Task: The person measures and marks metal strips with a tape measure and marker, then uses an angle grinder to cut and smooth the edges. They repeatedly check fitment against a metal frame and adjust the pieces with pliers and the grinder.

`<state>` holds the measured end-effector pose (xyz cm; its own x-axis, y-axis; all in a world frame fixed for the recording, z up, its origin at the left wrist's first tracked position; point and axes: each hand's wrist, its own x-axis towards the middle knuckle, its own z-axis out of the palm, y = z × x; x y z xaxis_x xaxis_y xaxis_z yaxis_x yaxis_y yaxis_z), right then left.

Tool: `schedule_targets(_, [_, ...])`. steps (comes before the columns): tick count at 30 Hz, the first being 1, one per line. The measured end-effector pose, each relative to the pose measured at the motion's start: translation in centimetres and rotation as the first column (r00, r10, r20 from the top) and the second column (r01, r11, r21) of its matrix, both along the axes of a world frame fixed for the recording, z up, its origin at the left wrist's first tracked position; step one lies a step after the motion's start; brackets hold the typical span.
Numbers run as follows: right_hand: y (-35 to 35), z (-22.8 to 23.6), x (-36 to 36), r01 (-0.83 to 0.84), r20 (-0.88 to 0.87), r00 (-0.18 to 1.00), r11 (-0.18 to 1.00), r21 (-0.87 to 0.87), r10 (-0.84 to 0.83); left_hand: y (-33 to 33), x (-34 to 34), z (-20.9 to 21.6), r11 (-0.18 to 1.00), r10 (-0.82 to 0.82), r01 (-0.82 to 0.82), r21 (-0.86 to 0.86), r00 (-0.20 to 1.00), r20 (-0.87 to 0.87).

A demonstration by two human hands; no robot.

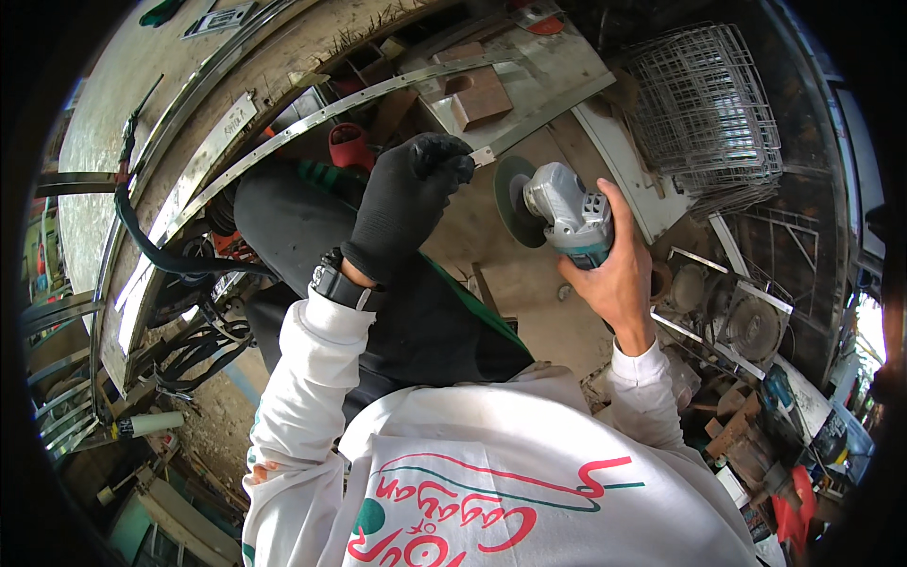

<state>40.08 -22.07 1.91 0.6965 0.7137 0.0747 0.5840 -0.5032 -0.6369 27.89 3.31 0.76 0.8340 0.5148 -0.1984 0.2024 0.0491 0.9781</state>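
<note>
My left hand (406,194), in a black knit glove, is closed with a small light metal piece (484,156) pinched at its fingertips. The bare right hand (619,265) grips an angle grinder (567,208) by its body. A thin round disc (515,200) on the grinder faces the left hand, a short gap away from the metal piece. Whether the disc is spinning I cannot tell. Just beyond the left hand, a long perforated metal strip (354,97) runs past, apart from the glove.
A brown block with a hole (477,99) rests on a board beyond my hands. Stacked wire racks (704,104) stand at the far right. A red rounded object (350,146) sits behind the left hand. Dark cables (203,345) hang at left; stove-like burners (751,326) lie at right.
</note>
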Motion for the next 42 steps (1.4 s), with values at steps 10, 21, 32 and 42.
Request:
schedule_targets(10, [-0.4, 0.0, -0.1, 0.110, -0.213, 0.972, 0.992, 0.058, -0.095, 0.6, 0.0, -0.9, 0.993, -0.102, 0.106, -0.046, 0.992, 0.074])
schedule_targets(21, [0.7, 0.2, -0.5, 0.119, -0.198, 0.974, 0.992, 0.031, -0.111, 1.8, -0.4, -1.4, 0.972, -0.106, 0.130, -0.194, 0.986, 0.130])
schedule_targets(32, [-2.4, -3.3, 2.1, 0.365, -0.947, 0.296, 0.902, 0.232, 0.123, 2.0, -1.4, 0.8, 0.757, 0.114, 0.000, -0.653, 0.985, 0.132])
schedule_targets(42, [5.2, -5.6, 7.0, 0.626, -0.892, 0.233, 0.642, 0.442, 0.387, -3.7, -1.9, -2.1, 0.815, -0.061, 0.190, -0.548, 0.968, 0.245])
